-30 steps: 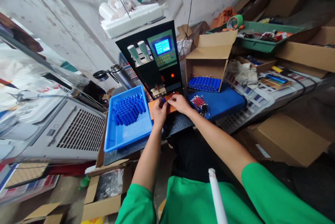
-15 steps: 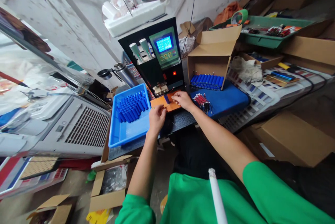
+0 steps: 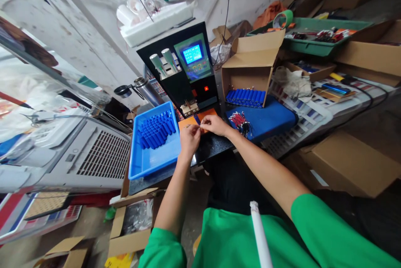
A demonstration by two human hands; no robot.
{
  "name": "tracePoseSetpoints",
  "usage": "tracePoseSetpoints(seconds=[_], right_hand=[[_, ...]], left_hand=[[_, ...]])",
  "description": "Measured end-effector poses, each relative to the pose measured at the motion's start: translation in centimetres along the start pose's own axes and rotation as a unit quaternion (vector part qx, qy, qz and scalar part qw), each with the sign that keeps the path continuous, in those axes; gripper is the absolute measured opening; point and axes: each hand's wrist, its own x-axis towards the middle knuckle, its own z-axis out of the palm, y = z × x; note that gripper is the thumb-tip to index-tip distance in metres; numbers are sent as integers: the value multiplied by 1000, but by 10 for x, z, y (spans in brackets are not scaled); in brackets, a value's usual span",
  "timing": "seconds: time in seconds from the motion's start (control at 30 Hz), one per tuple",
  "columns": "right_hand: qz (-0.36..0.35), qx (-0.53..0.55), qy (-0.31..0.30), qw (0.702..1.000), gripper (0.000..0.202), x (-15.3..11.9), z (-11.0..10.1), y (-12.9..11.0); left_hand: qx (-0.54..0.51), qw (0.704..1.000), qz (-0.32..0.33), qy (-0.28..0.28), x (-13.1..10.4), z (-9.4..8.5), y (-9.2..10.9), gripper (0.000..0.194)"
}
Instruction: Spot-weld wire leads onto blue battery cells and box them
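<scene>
Under the electrodes of the black spot welder point(image 3: 194, 80), a blue cylindrical battery cell point(image 3: 196, 119) sits at the orange plate point(image 3: 186, 123). My left hand point(image 3: 189, 139) is closed in a pinch just in front of the cell. From the other side my right hand point(image 3: 214, 125) is pinched too, its fingertips meeting the left ones near the cell's front end. Whatever lies between the fingertips is too small to make out. To the left, rows of blue cells point(image 3: 156, 130) lie in a blue plastic tray point(image 3: 150, 168).
Red and black wire leads point(image 3: 239, 122) lie on a blue pad point(image 3: 275, 118) at right. Behind them an open cardboard box point(image 3: 247, 56) holds stacked blue cells. A steel thermos point(image 3: 148, 90) stands behind the tray. A lit cigarette point(image 3: 260, 234) juts into the view from below.
My right hand has moved left and my left hand slightly right, so their fingertips now meet in front of the cell. The view has shifted slightly.
</scene>
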Motion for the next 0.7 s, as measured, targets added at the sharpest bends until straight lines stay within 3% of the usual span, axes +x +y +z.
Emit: tracePoseSetpoints(seconds=[0.13,0.33,0.43,0.6,0.7], right_hand=[[-13,-15,3,1000,13,-2,0,-1],[8,12,48,999,17,-1,-2,-5],[25,60,67,996,20,0,-3,-6],[70,163,114,977,22,0,-7,-9],[88,194,133,968,25,0,-10,-11]], left_hand=[[29,999,20,9,5,2,9,12],[-7,998,47,47,-3,-2,7,5],[-19,997,67,37,-4,-1,3,17],[-53,995,76,-48,6,10,-7,44],[-81,995,53,-30,8,17,-13,50]])
